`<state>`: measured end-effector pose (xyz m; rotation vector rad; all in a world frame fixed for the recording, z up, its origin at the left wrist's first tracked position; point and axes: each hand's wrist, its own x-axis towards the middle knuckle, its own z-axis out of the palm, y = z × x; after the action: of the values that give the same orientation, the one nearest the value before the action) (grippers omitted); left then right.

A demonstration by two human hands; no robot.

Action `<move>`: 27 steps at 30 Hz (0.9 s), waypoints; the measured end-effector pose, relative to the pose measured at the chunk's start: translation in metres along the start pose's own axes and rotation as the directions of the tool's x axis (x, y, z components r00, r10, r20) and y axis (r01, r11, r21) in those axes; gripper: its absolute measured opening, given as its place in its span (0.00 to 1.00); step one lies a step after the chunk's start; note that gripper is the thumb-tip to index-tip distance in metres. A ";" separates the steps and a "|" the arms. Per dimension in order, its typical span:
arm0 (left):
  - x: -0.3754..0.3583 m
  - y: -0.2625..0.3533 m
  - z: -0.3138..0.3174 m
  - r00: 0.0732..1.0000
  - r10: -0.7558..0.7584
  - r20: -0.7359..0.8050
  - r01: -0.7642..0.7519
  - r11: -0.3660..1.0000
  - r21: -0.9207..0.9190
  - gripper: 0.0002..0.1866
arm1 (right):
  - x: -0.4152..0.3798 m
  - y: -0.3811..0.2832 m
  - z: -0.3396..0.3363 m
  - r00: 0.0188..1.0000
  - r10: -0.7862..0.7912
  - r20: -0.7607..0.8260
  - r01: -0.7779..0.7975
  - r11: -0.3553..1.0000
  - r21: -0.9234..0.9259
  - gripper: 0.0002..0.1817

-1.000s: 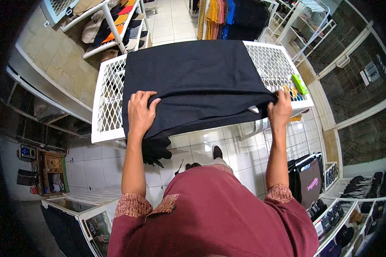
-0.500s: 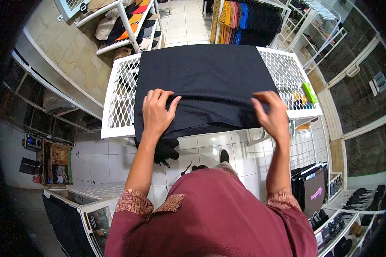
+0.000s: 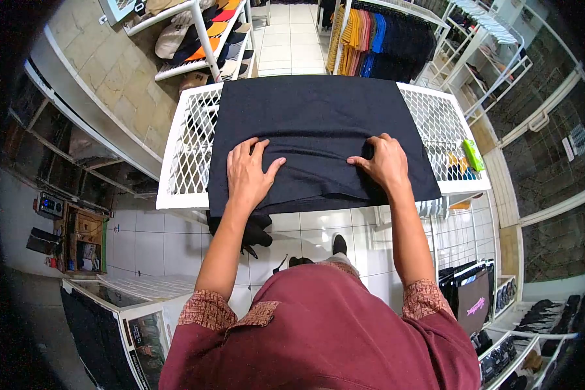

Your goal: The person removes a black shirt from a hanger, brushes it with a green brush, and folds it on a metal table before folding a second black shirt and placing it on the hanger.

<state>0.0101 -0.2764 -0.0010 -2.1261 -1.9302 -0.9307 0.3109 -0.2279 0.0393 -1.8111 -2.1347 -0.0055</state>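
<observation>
Resting both hands on the dark cloth, we have it laid flat across the white mesh desk (image 3: 173, 185), directly in front of us. Taking the middle of the cloth (image 3: 312, 107) as the centre of a clock, with twelve o'clock pointing away from our body, our left hand (image 3: 248, 170) sits between eight and nine, palm down, its fingers and thumb spread apart on the fabric. Our right hand (image 3: 387, 164) lies between three and four, its fingers bent and its thumb apart from them, pointing in toward nine; both touch the cloth. Wrinkles run between our two hands, and the near edge, at six o'clock, shows more than one layer. Bare mesh shows at nine and at three, where a bright green thing (image 3: 473, 155) lies on the desk, apart from the cloth. At seven, a black bundle (image 3: 259, 233) shows below the near edge, partly hidden by our left forearm. One dark shoe (image 3: 340, 244) shows on the tiled floor (image 3: 312, 244) at six. Beyond the desk, shelves of caps (image 3: 221, 29) stand near eleven, a rack of clothes (image 3: 364, 39) near one, and pale hangers (image 3: 494, 29) near two.
</observation>
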 end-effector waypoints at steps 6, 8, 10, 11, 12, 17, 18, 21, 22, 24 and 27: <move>0.023 -0.019 -0.010 0.977 -0.058 0.206 0.066 0.997 -0.031 0.52 | 0.030 0.002 -0.012 0.964 0.083 0.252 -0.037 0.983 -0.181 0.63; 0.035 -0.025 -0.011 0.954 -0.034 0.298 0.036 0.999 -0.003 0.60 | 0.043 0.006 -0.011 0.950 0.085 0.302 -0.022 0.978 -0.207 0.67; 0.049 -0.032 -0.007 0.930 -0.060 0.362 0.070 0.997 -0.016 0.69 | 0.053 0.004 -0.013 0.934 0.086 0.346 -0.004 0.973 -0.230 0.72; 0.053 -0.034 -0.004 0.912 -0.059 0.405 0.058 0.998 0.015 0.71 | 0.057 0.003 -0.014 0.915 0.093 0.393 0.003 0.971 -0.239 0.73; 0.058 -0.034 -0.004 0.892 -0.061 0.448 0.044 0.998 0.047 0.74 | 0.060 0.002 -0.015 0.893 0.101 0.439 0.012 0.969 -0.246 0.74; 0.055 -0.040 -0.002 0.873 -0.073 0.483 0.081 0.997 0.004 0.75 | 0.055 0.017 0.000 0.933 0.042 0.357 0.023 0.984 -0.176 0.74; 0.047 -0.040 -0.005 0.872 -0.073 0.484 0.080 0.997 0.006 0.75 | 0.049 0.022 0.002 0.943 0.013 0.333 0.017 0.996 -0.086 0.71; 0.014 -0.042 -0.021 0.939 -0.050 0.340 0.066 0.997 -0.035 0.54 | 0.005 0.037 0.009 0.997 -0.036 0.066 0.031 0.997 0.069 0.58; 0.000 -0.041 -0.031 0.983 -0.036 0.178 0.045 0.998 -0.046 0.44 | -0.012 0.044 0.004 0.994 -0.075 -0.085 0.081 0.994 0.069 0.45; -0.024 -0.050 -0.037 0.986 -0.156 -0.060 0.158 0.987 0.027 0.34 | -0.034 0.076 0.013 0.930 0.025 -0.368 -0.017 1.000 0.024 0.36; -0.043 -0.053 -0.049 0.914 -0.336 -0.227 0.377 0.910 0.174 0.20 | -0.056 0.110 0.014 0.837 0.334 -0.433 -0.420 0.900 -0.118 0.29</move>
<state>-0.0565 -0.3275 0.0002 -1.5311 -2.2431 -0.8948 0.4198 -0.2575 -0.0119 -2.1057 -1.5098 -0.4835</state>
